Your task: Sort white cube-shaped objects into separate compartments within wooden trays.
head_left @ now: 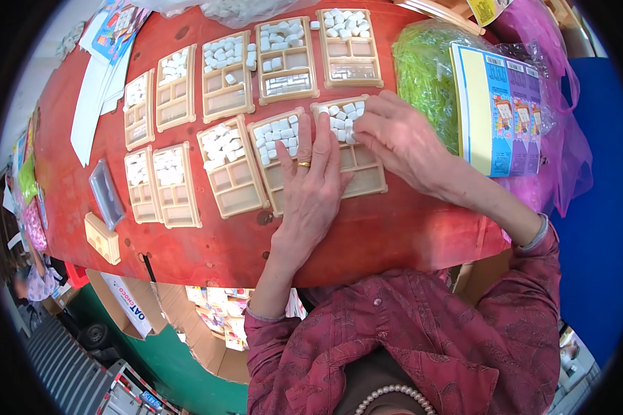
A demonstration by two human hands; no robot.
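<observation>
My left hand lies with its fingers stretched out across the facing edges of two beige compartment trays. A gold ring is on one of its fingers. Small white blocks fill the far compartment of the right-hand tray, and my left fingertips reach them. My right hand bends over that tray's far right corner, fingers curled together at the blocks. Whatever is between those fingers is hidden. The other tray, partly under my left hand, also holds white blocks in its far compartment; its smaller near compartments look bare.
Several similar trays stand in two rows on the red table. A clear bag of green material, printed card sheets and a pink plastic bag lie right. At left are papers, a clear plastic case and stacked beige trays.
</observation>
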